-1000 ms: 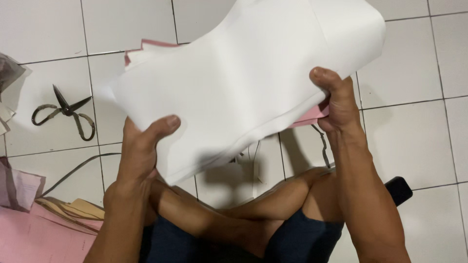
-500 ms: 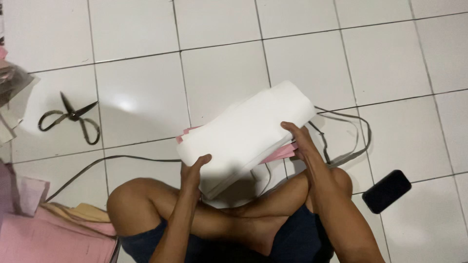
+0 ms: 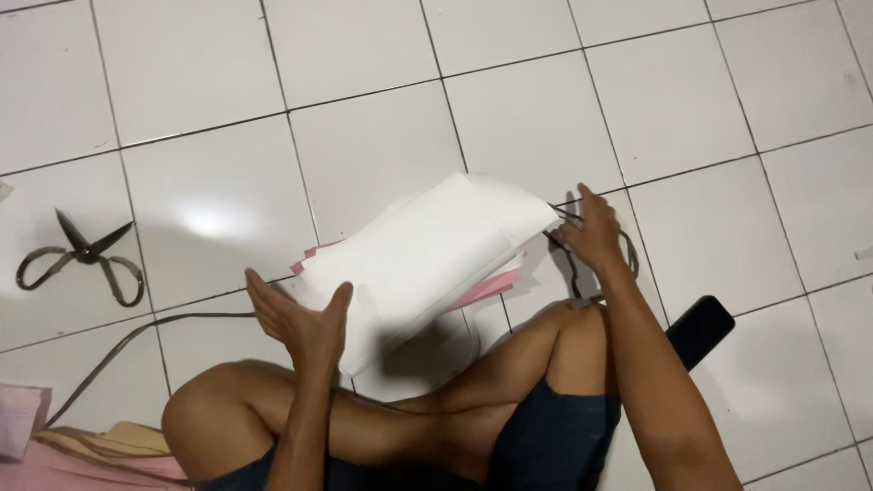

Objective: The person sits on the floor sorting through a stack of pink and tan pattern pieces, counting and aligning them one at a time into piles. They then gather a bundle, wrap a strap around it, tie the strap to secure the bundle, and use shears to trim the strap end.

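On the white tiled floor, seen from the head camera, a stack of white sheets [image 3: 427, 264] with pink sheets [image 3: 482, 289] under it lies before the crossed legs, seemingly being squared; next it needs even pressing from both sides. Left hand [image 3: 300, 318] is spread open, palm against the stack's near edge. Right hand [image 3: 593, 232] is open too, fingers touching the far corner, grasping nothing. Scissors [image 3: 82, 259] lie well apart.
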The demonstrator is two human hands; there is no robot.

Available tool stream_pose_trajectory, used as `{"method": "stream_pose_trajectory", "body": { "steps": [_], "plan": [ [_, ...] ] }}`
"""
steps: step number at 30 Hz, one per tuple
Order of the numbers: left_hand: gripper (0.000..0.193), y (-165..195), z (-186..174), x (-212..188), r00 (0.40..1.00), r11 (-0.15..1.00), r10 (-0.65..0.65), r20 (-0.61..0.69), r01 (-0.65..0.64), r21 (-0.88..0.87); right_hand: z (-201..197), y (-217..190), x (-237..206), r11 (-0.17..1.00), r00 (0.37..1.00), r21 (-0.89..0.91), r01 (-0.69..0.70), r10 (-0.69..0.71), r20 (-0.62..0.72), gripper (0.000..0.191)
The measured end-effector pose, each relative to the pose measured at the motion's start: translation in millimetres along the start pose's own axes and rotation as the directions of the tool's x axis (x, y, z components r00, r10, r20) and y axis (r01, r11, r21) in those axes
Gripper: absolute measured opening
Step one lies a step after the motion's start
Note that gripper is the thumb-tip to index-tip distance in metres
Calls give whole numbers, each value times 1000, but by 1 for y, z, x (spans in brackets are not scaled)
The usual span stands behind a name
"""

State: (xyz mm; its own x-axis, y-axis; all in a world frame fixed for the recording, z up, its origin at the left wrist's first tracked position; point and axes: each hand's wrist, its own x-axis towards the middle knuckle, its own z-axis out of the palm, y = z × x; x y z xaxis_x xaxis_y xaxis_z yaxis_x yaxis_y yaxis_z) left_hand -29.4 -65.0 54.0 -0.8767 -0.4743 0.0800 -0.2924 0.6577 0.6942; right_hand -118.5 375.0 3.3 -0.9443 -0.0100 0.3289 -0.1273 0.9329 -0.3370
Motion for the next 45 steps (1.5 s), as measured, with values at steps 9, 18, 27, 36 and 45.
{"method": "stream_pose_trajectory", "body": {
  "steps": [9, 18, 27, 36, 45],
  "plan": [
    [94, 141, 140, 75, 767, 954, 214, 605, -297, 40, -2, -17, -1, 777, 749, 223, -589, 421, 512, 23],
    [77, 163, 159, 79, 401, 896, 365, 840, -397, -199, 4, 13, -6, 428, 484, 280, -859, 503, 717, 28],
    [84, 151, 154, 45, 336, 619, 627, 703, -763, -187, -19, 23, -26, 414, 488, 292, -862, 523, 699, 23],
    [88, 77, 92, -13, 281, 395, 752, 596, -916, -67, -72, 41, -48, 543, 494, 161, -824, 551, 673, 23],
    [80, 69, 90, -10, 237, 371, 762, 603, -923, -105, -144, -40, 30, 555, 585, 267, -788, 540, 604, 26]
  ]
}}
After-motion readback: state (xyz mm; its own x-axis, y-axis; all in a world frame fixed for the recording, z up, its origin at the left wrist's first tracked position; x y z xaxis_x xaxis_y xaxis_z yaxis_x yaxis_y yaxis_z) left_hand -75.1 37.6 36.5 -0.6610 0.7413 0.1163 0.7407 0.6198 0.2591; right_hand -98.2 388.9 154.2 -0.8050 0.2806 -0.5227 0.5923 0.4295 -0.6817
